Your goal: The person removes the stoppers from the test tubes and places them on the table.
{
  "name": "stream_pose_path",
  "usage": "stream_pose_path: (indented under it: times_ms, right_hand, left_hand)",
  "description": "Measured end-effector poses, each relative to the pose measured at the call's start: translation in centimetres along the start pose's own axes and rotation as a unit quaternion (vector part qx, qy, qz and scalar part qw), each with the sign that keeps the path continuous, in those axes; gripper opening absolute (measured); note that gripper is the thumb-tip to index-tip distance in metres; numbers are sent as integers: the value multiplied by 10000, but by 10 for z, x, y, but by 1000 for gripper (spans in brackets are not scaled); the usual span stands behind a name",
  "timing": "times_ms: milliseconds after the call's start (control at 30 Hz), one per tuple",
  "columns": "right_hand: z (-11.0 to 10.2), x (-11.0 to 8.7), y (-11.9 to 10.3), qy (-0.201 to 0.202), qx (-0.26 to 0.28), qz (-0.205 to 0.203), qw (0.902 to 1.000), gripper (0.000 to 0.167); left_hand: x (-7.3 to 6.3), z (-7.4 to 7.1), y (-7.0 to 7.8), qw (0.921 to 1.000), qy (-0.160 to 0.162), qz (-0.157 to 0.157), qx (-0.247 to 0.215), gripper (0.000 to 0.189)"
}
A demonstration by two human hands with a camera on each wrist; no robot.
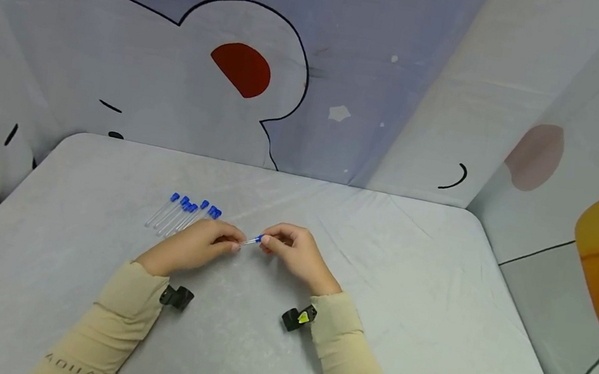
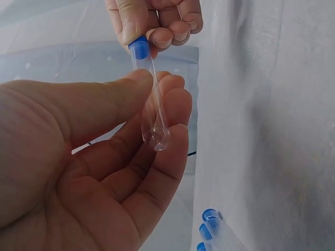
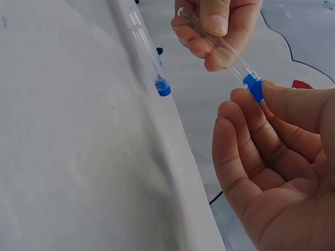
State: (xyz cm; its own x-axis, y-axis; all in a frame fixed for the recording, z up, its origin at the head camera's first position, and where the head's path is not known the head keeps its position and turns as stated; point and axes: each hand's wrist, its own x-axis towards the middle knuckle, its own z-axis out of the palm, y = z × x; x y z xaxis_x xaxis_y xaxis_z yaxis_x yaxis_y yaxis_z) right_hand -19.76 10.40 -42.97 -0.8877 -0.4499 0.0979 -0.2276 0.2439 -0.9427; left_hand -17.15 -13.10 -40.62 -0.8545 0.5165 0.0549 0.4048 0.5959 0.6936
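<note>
A clear test tube with a blue stopper is held between my two hands above the table. My left hand pinches the tube's body between thumb and fingers, its rounded bottom end showing past the fingertips in the left wrist view. At the other end, my right hand pinches the blue stopper with thumb and index finger. The stopper sits in the tube's mouth in both wrist views. Inside the tube I see no contents.
Several more blue-capped test tubes lie side by side on the table, just beyond my left hand. Printed fabric walls rise behind the table and at both sides. A small dark camera sits on each wrist.
</note>
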Motion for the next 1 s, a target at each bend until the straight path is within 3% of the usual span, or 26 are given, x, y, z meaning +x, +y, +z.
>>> stream_pose_path:
  times_ms: [333,467,667,833,1000]
  right_hand:
    - [0,-1,0,-227,-26,20,9997,17]
    - [-2,-3,-4,-275,-377,-84,9989,17]
    - [-8,-5,-11,-482,-1445,-535,9869,16]
    - [-11,-5,-9,-790,-1680,-851,9789,18]
    - [-10,-6,-4,-633,-1954,-1579,9659,15]
  left_hand:
    - [-1,-2,-4,9995,-98,268,102,23]
    - [-2,-4,-4,9994,-39,334,120,22]
    - [-2,-6,0,9996,17,229,146,21]
    - [-3,-6,3,9996,-26,214,204,21]
    - [-4,-6,7,9997,-86,137,204,21]
